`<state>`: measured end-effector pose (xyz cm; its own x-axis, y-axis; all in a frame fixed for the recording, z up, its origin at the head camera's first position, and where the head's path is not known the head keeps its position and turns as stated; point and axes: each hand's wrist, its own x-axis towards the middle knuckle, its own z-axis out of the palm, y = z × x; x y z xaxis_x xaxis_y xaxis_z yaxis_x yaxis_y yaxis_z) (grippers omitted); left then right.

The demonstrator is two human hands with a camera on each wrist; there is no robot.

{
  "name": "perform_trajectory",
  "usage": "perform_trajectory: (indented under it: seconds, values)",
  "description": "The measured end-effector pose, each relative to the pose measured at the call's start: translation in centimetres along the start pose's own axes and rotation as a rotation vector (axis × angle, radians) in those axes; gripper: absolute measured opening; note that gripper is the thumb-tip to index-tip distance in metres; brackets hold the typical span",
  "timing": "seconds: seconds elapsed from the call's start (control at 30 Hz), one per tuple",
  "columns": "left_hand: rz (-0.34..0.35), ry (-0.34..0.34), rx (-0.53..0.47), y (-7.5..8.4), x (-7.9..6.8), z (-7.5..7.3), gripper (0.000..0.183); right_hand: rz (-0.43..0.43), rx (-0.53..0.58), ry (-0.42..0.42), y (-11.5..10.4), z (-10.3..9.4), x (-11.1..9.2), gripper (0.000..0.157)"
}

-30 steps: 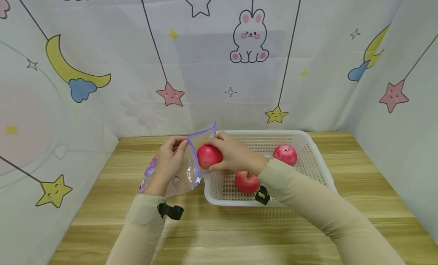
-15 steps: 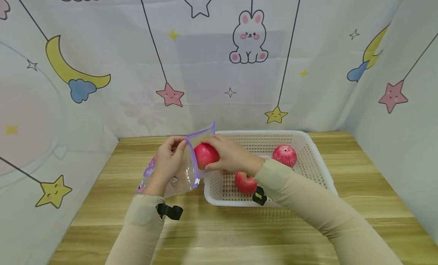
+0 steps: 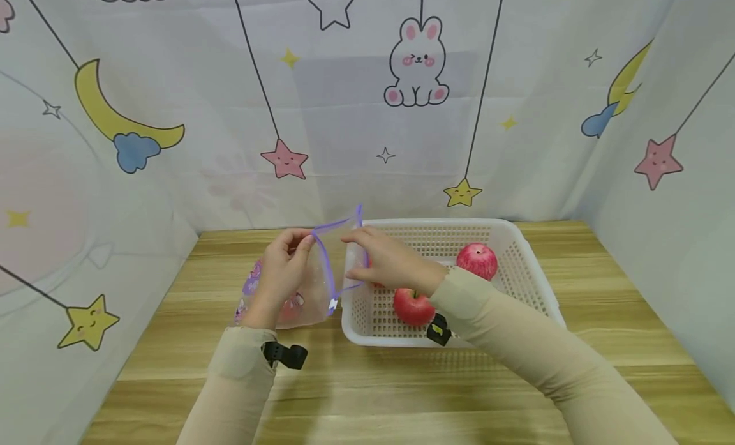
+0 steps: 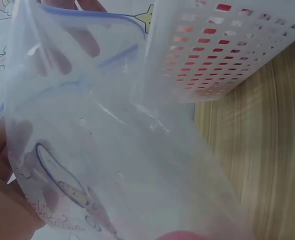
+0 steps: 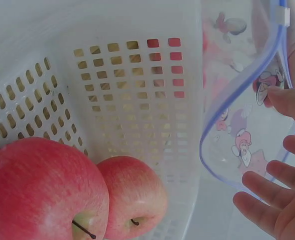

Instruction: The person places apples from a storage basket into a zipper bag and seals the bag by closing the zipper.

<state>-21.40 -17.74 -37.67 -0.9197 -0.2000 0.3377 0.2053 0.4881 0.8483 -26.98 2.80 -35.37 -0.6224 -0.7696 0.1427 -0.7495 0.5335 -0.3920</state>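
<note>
My left hand pinches the mouth of a clear zip bag with a purple edge and cartoon prints. The bag's mouth gapes toward the basket. Low inside the bag, an apple shows as a red patch in the left wrist view. At the mouth, my right hand holds nothing, its fingers spread and relaxed around the rim. Beneath and beside that hand, a red apple and a striped apple lie in the white basket. Another apple is mostly hidden behind the right hand.
The basket with perforated sides stands on a wood-grain table, right beside the bag. A white curtain printed with stars, moons and a rabbit rises behind the table and along both sides.
The right hand has let go of its apple at the bag's mouth, and the apple has dropped into the bag. The left hand keeps its hold on the bag.
</note>
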Motion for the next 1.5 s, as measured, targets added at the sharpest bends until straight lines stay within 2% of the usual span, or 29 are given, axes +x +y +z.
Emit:
perform_trajectory:
  seconds: [0.23,0.43,1.13,1.5]
  values:
    - [0.022,0.027,0.046,0.1,0.0,0.2,0.022,0.015,0.012,0.022,0.7,-0.3,-0.6,0.055]
    - [0.016,0.048,0.024,0.1,0.1,0.3,0.021,0.015,-0.006,0.034,1.4,-0.5,-0.9,0.051]
    - [0.009,0.040,0.033,0.2,0.2,0.5,0.024,0.072,-0.010,-0.036,2.6,-1.0,-2.0,0.046]
    - [0.005,0.028,0.026,0.4,0.3,0.7,0.025,0.067,-0.034,-0.074,3.1,-0.8,-2.5,0.044]
